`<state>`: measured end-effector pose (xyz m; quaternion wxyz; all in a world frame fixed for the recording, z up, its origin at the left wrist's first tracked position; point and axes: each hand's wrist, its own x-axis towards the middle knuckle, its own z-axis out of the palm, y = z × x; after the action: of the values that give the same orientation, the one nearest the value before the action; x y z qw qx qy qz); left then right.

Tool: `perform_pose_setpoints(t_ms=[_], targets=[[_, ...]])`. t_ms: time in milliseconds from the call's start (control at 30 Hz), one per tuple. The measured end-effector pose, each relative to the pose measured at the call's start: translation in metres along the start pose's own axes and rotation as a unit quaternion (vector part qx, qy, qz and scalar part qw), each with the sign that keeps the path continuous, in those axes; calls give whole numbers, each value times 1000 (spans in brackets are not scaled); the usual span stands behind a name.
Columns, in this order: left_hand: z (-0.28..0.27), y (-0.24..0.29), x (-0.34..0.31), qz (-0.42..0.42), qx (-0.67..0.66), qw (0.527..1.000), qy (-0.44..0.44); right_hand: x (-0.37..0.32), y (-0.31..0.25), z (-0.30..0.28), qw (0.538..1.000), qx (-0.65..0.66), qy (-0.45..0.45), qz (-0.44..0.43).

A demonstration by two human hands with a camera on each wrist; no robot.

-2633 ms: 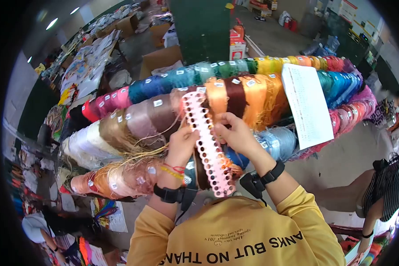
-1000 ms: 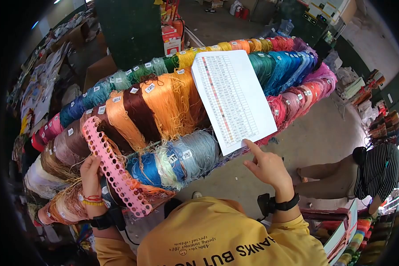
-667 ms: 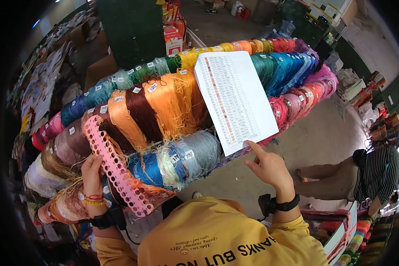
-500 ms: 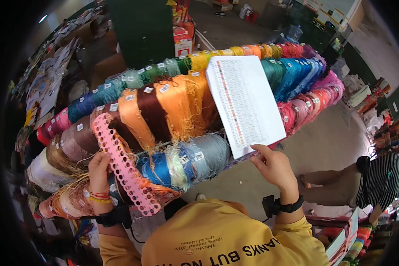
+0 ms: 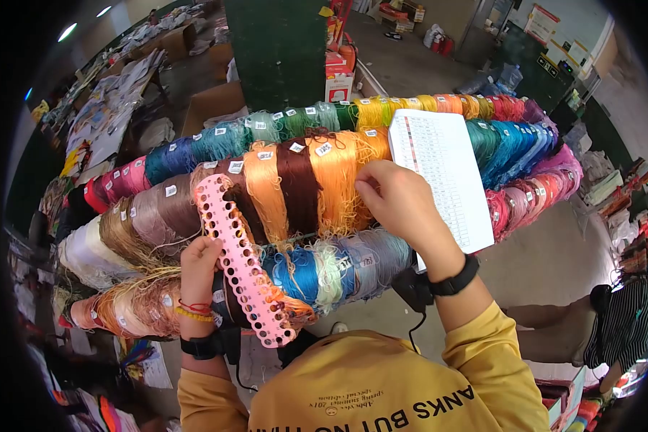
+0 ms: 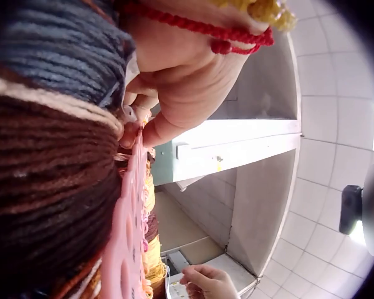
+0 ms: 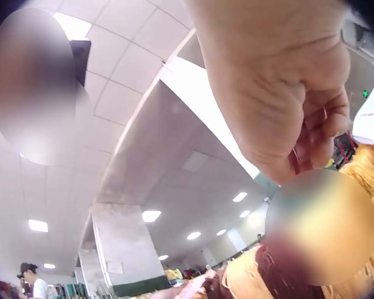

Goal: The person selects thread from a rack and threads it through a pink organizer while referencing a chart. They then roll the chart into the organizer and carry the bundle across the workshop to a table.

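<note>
Since the earlier frames the right hand [image 5: 403, 205] has left the lower edge of the paper chart [image 5: 446, 173] and moved up and left, onto the orange hank [image 5: 335, 183] on the thread rack; the left hand [image 5: 198, 263] has kept its hold throughout. The right hand's fingers are curled, with the tips bunched against the orange threads just beside the chart's left edge. Whether they pinch a strand cannot be told from the head or the right wrist view. The left hand grips the pink perforated strip [image 5: 241, 263] at its left edge about midway along, thumb and fingers closed on it. The strip lies slantwise across the rack, its upper end against the tan and brown hanks and its lower end past the rack's near edge, close to the person's chest. Loose orange threads trail from its lower holes. A dark brown hank [image 5: 299, 191] hangs between the strip and the orange hank. Blue hanks [image 5: 299, 270] fill the lower tier between the two wrists. The chart lies over the teal hanks, its lower right corner overhanging the rack. To the right of the rack is open concrete floor [image 5: 554, 259], with a second person in a striped top [image 5: 623, 327] at its far edge. Behind the rack stands a green pillar [image 5: 281, 43].
</note>
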<state>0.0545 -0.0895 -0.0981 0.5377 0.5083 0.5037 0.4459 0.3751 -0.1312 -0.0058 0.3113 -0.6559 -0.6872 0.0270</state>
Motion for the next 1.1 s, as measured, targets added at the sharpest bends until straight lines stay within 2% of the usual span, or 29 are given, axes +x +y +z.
perform_pose_setpoints(t_ms=[133,333,533,600,633,667,700,767,833,967,1033,1067,1100], targets=[[-1,-2,0,5,-14,1000,-8,25,20,38,992,-95,-34,79],[-3,-7,2,8,-23,1000,-11,33,33,63,981,-94,-85,148],[-2,-5,1,21,3,1000,-18,32,37,72,988,-36,-27,146],[-1,-5,1,15,-13,1000,-22,28,39,74,991,88,80,64],[0,-2,1,9,-14,1000,-22,27,39,72,980,149,134,21],[0,1,0,2,-15,1000,-22,24,39,69,959,247,140,5],[0,3,-1,-5,-17,1000,-21,20,29,55,917,377,126,24],[-2,3,0,-19,-43,998,-30,4,2,17,782,614,88,62],[-5,2,0,-25,-62,997,-45,-22,-12,-25,734,674,78,23],[-14,-7,6,-30,-63,995,-75,-105,-10,-113,750,644,116,-97],[-15,-5,6,-33,-74,993,-88,-168,-5,-165,759,555,341,-24],[-15,-3,5,-35,-77,992,-93,-201,-10,-198,691,505,517,16],[-15,-2,5,-37,-80,991,-96,-275,13,-246,704,479,522,-39]])
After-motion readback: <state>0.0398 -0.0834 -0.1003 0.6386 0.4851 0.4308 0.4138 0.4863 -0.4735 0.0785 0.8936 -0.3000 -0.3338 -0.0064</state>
